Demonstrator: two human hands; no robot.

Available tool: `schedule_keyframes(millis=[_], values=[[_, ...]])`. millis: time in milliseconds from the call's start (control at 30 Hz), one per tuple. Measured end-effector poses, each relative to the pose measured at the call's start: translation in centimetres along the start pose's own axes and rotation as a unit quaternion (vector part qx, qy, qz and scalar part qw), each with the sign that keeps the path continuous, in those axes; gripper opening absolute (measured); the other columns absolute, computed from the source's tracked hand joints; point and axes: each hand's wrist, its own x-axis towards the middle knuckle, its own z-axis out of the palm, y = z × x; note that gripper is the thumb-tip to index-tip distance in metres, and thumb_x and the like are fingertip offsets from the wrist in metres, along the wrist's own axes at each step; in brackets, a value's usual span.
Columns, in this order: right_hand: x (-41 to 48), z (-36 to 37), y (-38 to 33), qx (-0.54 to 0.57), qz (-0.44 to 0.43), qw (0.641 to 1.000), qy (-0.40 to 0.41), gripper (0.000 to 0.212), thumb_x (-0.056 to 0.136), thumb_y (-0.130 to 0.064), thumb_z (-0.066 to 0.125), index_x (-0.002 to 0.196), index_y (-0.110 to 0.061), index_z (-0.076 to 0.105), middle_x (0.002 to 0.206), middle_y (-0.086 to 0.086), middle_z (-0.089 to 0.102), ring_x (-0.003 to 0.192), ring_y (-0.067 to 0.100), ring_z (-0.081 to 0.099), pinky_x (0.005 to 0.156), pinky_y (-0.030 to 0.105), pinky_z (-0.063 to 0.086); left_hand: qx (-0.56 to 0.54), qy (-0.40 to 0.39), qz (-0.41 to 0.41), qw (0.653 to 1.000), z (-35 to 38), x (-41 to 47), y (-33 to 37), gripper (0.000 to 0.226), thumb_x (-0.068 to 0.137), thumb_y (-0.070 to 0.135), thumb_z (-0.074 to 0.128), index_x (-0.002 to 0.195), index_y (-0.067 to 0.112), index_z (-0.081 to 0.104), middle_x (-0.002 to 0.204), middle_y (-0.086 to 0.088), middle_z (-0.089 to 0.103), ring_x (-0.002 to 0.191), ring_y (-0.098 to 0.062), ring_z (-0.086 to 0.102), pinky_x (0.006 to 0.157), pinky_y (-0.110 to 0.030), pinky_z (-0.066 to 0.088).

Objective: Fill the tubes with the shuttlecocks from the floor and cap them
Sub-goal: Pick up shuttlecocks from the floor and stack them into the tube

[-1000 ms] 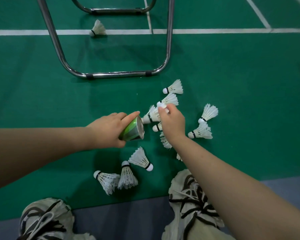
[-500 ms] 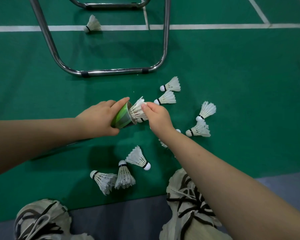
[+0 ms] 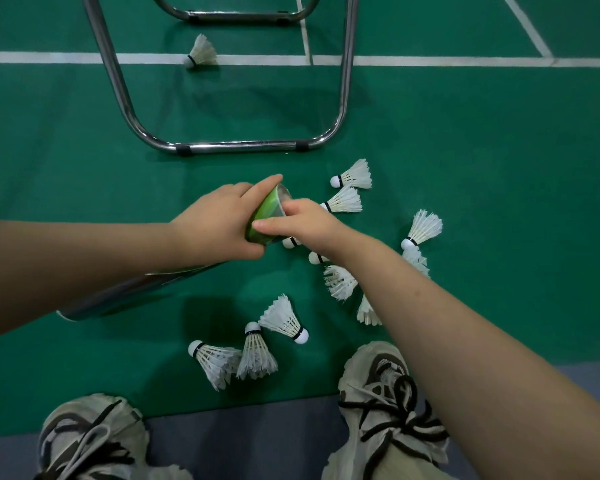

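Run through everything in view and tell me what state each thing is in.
tube: uncapped, gripped near its open end.
left hand: grips the tube.
right hand: fingertips at the tube's mouth, their grip hidden.
loose shuttlecocks: lying on the floor, uncollected.
far shuttlecock: lying at the white line.
shoes: laced.

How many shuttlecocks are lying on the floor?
12 shuttlecocks: one on the white line, two beyond the right hand, two at far right, four partly under the right arm, three near the shoes. More may be hidden.
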Motion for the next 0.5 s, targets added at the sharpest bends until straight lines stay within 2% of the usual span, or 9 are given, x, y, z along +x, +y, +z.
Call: schedule_keyframes(millis=[100,200,233,300,333,367,433,500], values=[[0.5,-0.4,-2.5,-0.109,-0.007,0.994,-0.020,0.018,0.083,-0.009,0.064,0.098,0.000,0.065,0.091,0.009,0.063,0.085,0.020,0.057,0.082,0.029,0.047,-0.018,0.035,-0.003,0.999,-1.4,0.0,-0.1,0.101,0.068,0.027,0.074,0.148,0.020,0.013,0.126,-0.014,0.050,0.114,-0.029,0.047,0.091,-0.030,0.036],[1.1,-0.5,-5.7,-0.165,-0.032,0.986,-0.006,0.017,0.081,-0.013,0.065,0.097,-0.012,0.060,0.100,0.011,0.066,0.094,0.027,0.062,0.089,0.038,0.050,-0.057,0.074,-0.026,0.995,-3.3,0.3,-0.3,0.102,0.067,0.026,0.074,0.148,0.021,0.013,0.128,-0.013,0.051,0.114,-0.028,0.048,0.090,-0.028,0.036],[1.3,-0.5,-7.0,-0.182,-0.046,0.982,0.013,0.019,0.080,-0.015,0.066,0.098,-0.014,0.058,0.100,0.010,0.065,0.094,0.026,0.062,0.086,0.038,0.050,-0.073,0.096,-0.035,0.992,-4.1,0.4,-0.3,0.101,0.067,0.025,0.074,0.148,0.021,0.013,0.128,-0.013,0.050,0.114,-0.028,0.048,0.090,-0.028,0.035],[1.7,-0.4,-9.8,-0.247,-0.091,0.963,0.064,0.018,0.081,-0.022,0.063,0.095,-0.018,0.053,0.088,0.001,0.061,0.085,0.023,0.059,0.070,0.031,0.049,-0.105,0.145,-0.048,0.983,-6.2,0.7,-0.4,0.100,0.068,0.021,0.074,0.148,0.022,0.013,0.131,-0.011,0.049,0.115,-0.026,0.046,0.089,-0.024,0.032],[1.7,-0.2,-11.3,-0.298,-0.118,0.942,0.100,0.017,0.082,-0.025,0.061,0.095,-0.019,0.052,0.083,-0.003,0.056,0.080,0.021,0.055,0.061,0.029,0.043,-0.125,0.169,-0.056,0.976,-7.4,0.8,-0.4,0.099,0.068,0.019,0.074,0.147,0.023,0.014,0.131,-0.009,0.049,0.115,-0.025,0.047,0.088,-0.022,0.031],[1.8,0.0,-12.6,-0.347,-0.143,0.917,0.138,0.019,0.083,-0.027,0.057,0.099,-0.019,0.052,0.084,-0.005,0.055,0.080,0.020,0.052,0.059,0.028,0.038,-0.148,0.189,-0.065,0.969,-8.5,0.9,-0.4,0.098,0.069,0.016,0.074,0.147,0.024,0.015,0.128,-0.007,0.050,0.110,-0.023,0.048,0.086,-0.021,0.032],[2.3,0.5,-14.4,-0.410,-0.187,0.872,0.192,0.034,0.083,-0.029,0.052,0.116,-0.018,0.052,0.105,-0.001,0.059,0.094,0.022,0.052,0.071,0.030,0.039,-0.186,0.219,-0.085,0.954,-10.4,0.9,-0.5,0.092,0.070,0.013,0.071,0.144,0.024,0.018,0.113,-0.002,0.052,0.095,-0.019,0.049,0.079,-0.022,0.033],[2.6,1.0,-15.5,-0.434,-0.215,0.849,0.211,0.033,0.084,-0.030,0.048,0.115,-0.020,0.053,0.113,-0.001,0.059,0.103,0.021,0.053,0.084,0.036,0.040,-0.208,0.235,-0.096,0.945,-11.5,0.8,-0.8,0.084,0.073,0.013,0.068,0.141,0.022,0.019,0.102,0.001,0.051,0.085,-0.019,0.050,0.074,-0.025,0.035]])
